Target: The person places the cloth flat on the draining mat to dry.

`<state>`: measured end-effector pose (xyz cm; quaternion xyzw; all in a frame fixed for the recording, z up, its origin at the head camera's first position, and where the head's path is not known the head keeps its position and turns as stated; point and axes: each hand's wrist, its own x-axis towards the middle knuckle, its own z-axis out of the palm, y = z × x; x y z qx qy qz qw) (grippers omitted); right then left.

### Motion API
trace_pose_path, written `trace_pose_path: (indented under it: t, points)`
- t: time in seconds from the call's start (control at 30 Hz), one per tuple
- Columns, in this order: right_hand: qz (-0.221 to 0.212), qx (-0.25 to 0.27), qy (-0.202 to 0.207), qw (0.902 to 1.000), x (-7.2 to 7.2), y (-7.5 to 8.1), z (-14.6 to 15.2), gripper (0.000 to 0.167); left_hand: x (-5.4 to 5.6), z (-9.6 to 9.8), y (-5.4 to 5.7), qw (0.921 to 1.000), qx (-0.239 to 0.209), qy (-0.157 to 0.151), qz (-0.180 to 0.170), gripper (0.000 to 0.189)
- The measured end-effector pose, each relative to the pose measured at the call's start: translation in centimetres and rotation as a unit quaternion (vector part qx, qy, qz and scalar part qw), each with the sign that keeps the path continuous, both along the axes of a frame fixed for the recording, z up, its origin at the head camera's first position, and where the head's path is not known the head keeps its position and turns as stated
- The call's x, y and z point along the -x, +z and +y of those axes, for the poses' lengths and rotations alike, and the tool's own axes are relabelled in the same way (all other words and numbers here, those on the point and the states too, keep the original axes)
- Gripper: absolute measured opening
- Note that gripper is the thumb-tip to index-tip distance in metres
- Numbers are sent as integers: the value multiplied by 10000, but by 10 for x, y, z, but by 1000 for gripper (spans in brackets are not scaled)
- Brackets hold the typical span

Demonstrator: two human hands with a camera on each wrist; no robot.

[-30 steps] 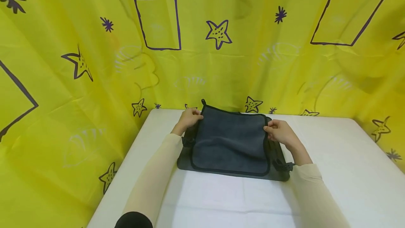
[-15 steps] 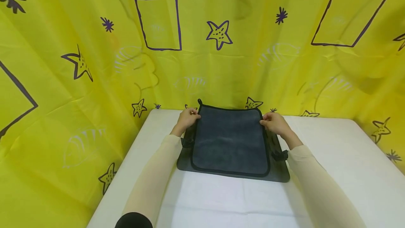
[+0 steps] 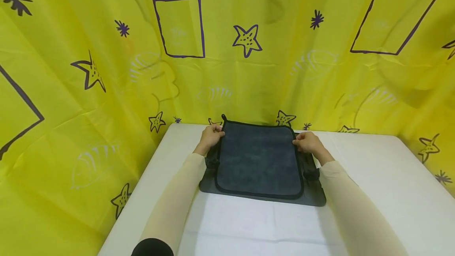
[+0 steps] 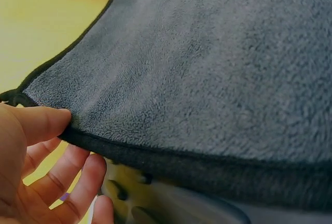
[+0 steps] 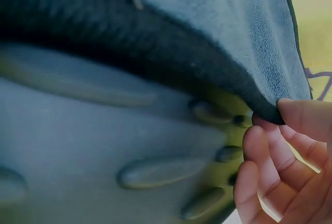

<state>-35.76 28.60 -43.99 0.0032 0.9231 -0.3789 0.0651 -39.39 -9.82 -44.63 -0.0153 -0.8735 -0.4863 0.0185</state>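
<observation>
A person's left hand [image 3: 210,136] pinches the far left edge of a dark grey fleece cloth with black piping [image 3: 258,160], thumb on top and fingers curled beneath, as the left wrist view shows at its lower left. The cloth lies at the centre of the head view, spread over a dark grey ribbed plastic board [image 3: 313,197] whose rim shows along the cloth's near and right sides. A small black loop [image 3: 224,117] stands at the cloth's far left corner, close to the backdrop. At the cloth's far right edge, the right hand [image 3: 307,142] clamps the piping between thumb and curled fingers; the right wrist view shows the cloth's edge lifted off the board's raised ribs there. Both forearms wear pale cream sleeves [image 3: 177,192]. The board sits on a white table [image 3: 391,185], with bare surface to the left, to the right and across the near side. A yellow curtain printed with purple stars and rectangles [image 3: 106,50] walls in the table behind and on both sides.
</observation>
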Motion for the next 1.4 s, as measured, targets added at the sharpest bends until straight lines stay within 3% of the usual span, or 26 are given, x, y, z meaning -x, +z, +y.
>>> trace_pose_path:
  t: [0.43,0.77,1.17,1.4]
  points:
    - [181,-744,18,9971,-1,2,-8,19,5,5,-5,9979,638,121,69,12]
    - [-340,-759,59,9965,4,1,-9,20,0,9,-1,9915,1286,57,-160,21]
    - [-625,-576,263,9960,6,-6,-7,22,3,4,-7,9902,1349,-96,-336,30]
    - [-445,-828,255,9952,1,-7,-8,26,2,5,-7,9897,1382,-104,-369,31]
